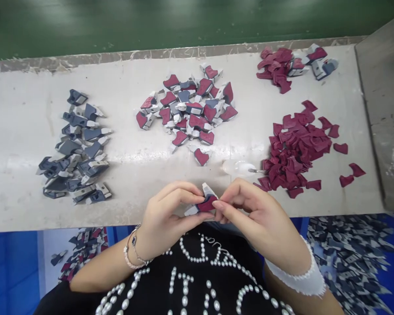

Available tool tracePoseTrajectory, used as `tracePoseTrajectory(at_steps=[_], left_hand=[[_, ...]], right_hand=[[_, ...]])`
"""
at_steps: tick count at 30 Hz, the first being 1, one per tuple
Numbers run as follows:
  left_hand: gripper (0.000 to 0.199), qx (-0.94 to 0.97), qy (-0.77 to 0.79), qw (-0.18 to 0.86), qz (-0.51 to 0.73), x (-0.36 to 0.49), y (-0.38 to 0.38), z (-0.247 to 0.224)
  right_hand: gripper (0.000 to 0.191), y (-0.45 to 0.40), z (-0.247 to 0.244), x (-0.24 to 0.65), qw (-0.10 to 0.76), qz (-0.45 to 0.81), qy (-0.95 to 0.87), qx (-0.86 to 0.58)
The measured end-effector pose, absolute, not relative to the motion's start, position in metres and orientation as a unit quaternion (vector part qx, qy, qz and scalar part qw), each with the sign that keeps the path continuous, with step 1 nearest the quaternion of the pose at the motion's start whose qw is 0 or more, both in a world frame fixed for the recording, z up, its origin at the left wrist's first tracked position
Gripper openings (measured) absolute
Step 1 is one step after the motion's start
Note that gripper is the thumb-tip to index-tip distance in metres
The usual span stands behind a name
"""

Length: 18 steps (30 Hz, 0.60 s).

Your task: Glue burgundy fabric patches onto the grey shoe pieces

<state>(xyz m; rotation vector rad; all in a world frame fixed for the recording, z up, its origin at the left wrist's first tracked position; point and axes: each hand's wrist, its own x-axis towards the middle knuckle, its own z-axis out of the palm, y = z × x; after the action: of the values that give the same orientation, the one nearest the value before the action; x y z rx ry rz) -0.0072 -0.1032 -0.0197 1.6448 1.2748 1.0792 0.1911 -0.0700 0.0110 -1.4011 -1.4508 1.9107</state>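
Maroon piece sits right between our left hand and right hand, both pinching it at the fingertips.

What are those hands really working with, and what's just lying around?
Working with:
left hand
right hand
maroon-and-grey piece, pinched between them

Just lying there:
grey piece pile
mixed maroon-and-grey pile
maroon piece pile
clear blob with a metal tip
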Motion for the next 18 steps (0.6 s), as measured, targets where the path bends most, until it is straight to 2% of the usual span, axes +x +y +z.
tracePoseTrajectory(at_steps=[7,12,18], left_hand=[[0.028,0.669,0.478,0.369,0.433,-0.007,-0.104,-0.015],[0.028,0.686,0.442,0.373,0.442,-0.009,-0.103,-0.011],[0.024,0.712,0.407,0.364,0.443,-0.009,-0.101,-0.006]], right_hand=[[0.015,-0.068,0.012,0.199,0.164,0.708,-0.496,-0.475],[0.018,-0.062,0.010,0.202,0.152,0.751,-0.513,-0.387],[0.011,-0.062,0.014,0.201,0.173,0.690,-0.590,-0.383]])
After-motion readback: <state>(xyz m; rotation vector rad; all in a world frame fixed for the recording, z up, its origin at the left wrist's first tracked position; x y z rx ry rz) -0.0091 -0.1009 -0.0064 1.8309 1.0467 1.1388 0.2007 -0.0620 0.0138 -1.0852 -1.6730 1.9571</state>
